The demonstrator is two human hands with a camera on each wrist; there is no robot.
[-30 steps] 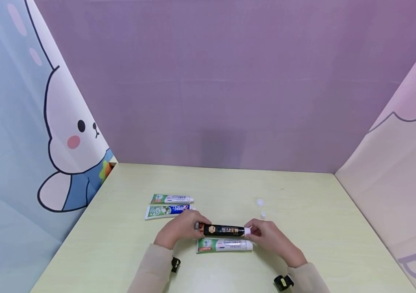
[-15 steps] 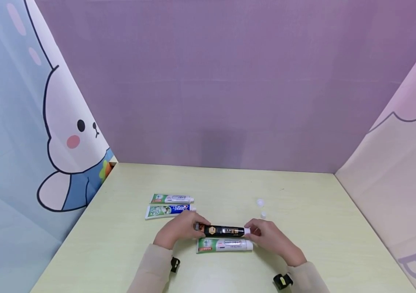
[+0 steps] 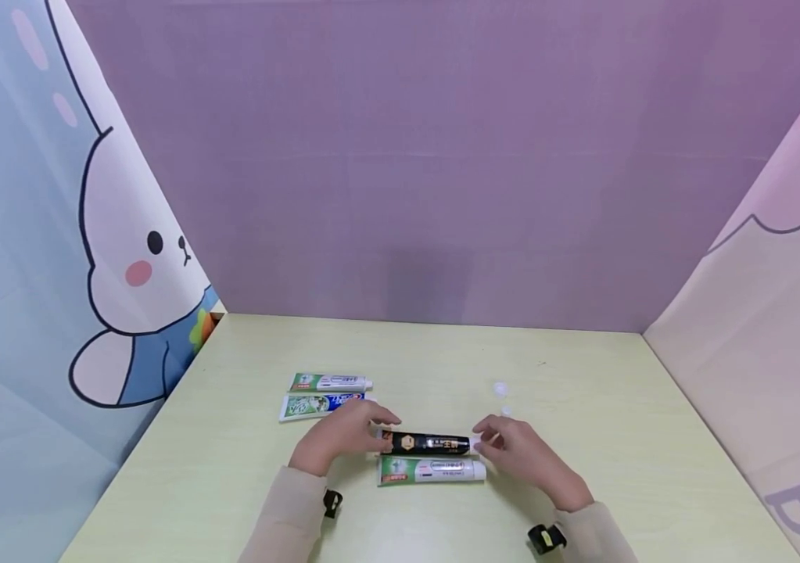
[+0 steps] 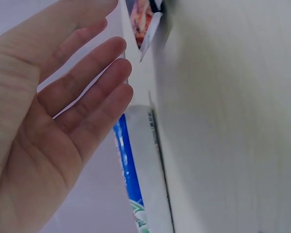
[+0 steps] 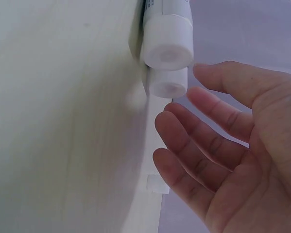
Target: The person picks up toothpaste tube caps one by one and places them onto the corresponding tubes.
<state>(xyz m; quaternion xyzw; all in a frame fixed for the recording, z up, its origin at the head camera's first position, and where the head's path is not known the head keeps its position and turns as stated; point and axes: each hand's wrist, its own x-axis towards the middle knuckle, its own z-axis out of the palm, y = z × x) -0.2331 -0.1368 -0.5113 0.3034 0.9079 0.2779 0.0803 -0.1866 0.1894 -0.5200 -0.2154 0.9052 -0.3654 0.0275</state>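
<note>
A black toothpaste tube [image 3: 435, 444] with a white cap lies crosswise on the table. Just in front of it, roughly parallel, is a green-and-white toothpaste tube [image 3: 435, 471]. My left hand [image 3: 343, 432] hovers at the black tube's left end, thumb and fingers parted; in the left wrist view its fingers [image 4: 99, 87] are loosely bent around nothing. Beside the black tube's cap [image 5: 168, 83] is my right hand [image 3: 526, 452], its fingers spread and relaxed. The right wrist view shows a gap between that hand and the cap.
Farther back on the left lie a smaller green-and-white tube [image 3: 332, 383] and a blue-and-green tube [image 3: 311, 405], partly hidden by my left hand. Two small white pieces [image 3: 500, 389] sit beyond my right hand. A purple cloth [image 3: 428, 195] stands behind the table.
Both hands have let go of the black tube. The left hand has drawn back slightly to the left with its fingers wider apart; the right has loosened from the cap. The tube stays put.
</note>
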